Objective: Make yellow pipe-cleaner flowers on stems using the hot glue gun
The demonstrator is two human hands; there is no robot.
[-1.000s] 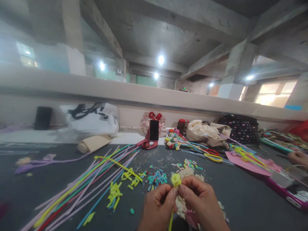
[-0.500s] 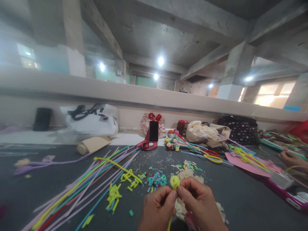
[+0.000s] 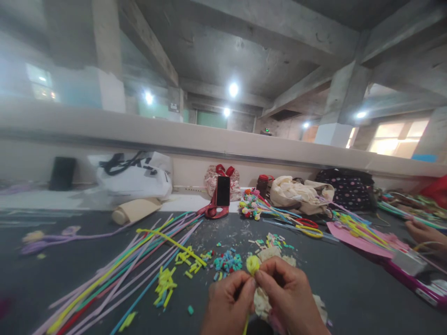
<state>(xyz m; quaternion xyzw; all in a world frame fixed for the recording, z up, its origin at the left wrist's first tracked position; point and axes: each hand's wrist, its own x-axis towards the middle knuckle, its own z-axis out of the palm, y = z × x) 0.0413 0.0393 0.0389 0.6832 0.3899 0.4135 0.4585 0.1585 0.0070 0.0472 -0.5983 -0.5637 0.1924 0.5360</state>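
Craft workshop in a bare concrete hall, coloured pipe cleaners [image 3: 115,274] lying across a dark worktable [image 3: 349,284], concrete beams [image 3: 244,28] running overhead

White bag [image 3: 134,179]: black lettering, blurred, perhaps unreadable; no other text.

— How many hands are seen at the bottom of the frame?
— Two are counted: a left hand [image 3: 228,302] and a right hand [image 3: 288,298], with one yellow flower [image 3: 253,264] pinched between them. A third hand [image 3: 421,231], another person's, is seen at the right edge.

— And along the back of the table?
— One phone [image 3: 223,190], one white bag [image 3: 134,176], one cream bag [image 3: 296,190], one dotted bag [image 3: 349,188] and one jar [image 3: 263,183] are counted. Two pairs of scissors [image 3: 309,227] seem to lie right of centre. The long sticks [image 3: 132,260] at lower left cannot be counted exactly.
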